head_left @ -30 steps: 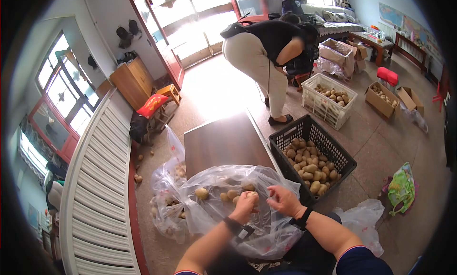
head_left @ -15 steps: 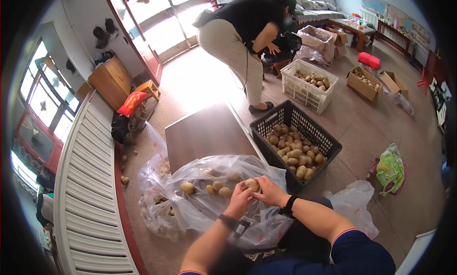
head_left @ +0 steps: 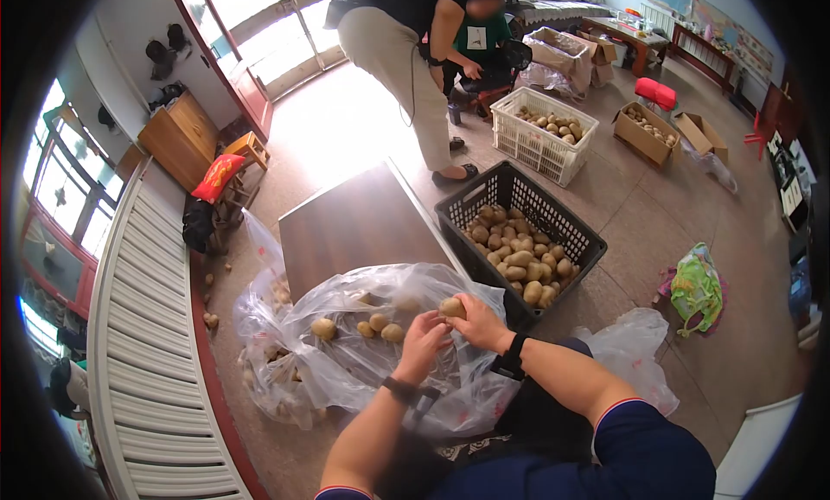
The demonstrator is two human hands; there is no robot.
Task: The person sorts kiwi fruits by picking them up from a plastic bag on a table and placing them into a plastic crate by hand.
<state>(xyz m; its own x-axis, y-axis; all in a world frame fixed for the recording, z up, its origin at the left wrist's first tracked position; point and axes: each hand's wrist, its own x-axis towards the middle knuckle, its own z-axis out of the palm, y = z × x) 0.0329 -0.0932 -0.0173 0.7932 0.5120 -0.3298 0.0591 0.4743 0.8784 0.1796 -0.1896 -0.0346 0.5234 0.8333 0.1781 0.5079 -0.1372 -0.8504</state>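
Observation:
In my right hand (head_left: 478, 323) is one brown, oval kiwifruit (head_left: 451, 307), held between thumb and fingers. My left hand (head_left: 424, 340) is beside it, fingers apart with nothing visible in them, its tips close to the right hand. Beneath both hands spreads a clear plastic bag (head_left: 346, 379), lying partly over a low brown board (head_left: 354, 223). Several loose kiwifruit, one of them a larger kiwifruit (head_left: 323, 329), lie on or under the film left of my hands. Just beyond my right hand stands a black crate (head_left: 588, 253) with many kiwifruit (head_left: 519, 258) inside.
A white crate (head_left: 527, 154) of kiwifruit stands behind the black one. Farther right are cardboard boxes, including an open box (head_left: 635, 141). One person (head_left: 389, 67) bends forward near a seated person (head_left: 484, 37). A radiator (head_left: 147, 327) runs along the left. A green bag (head_left: 699, 288) lies right.
My left hand has come off the kiwifruit, which now sits in my right hand alone. The view has shifted, so the room appears higher and farther left. The standing person has moved, revealing a seated person.

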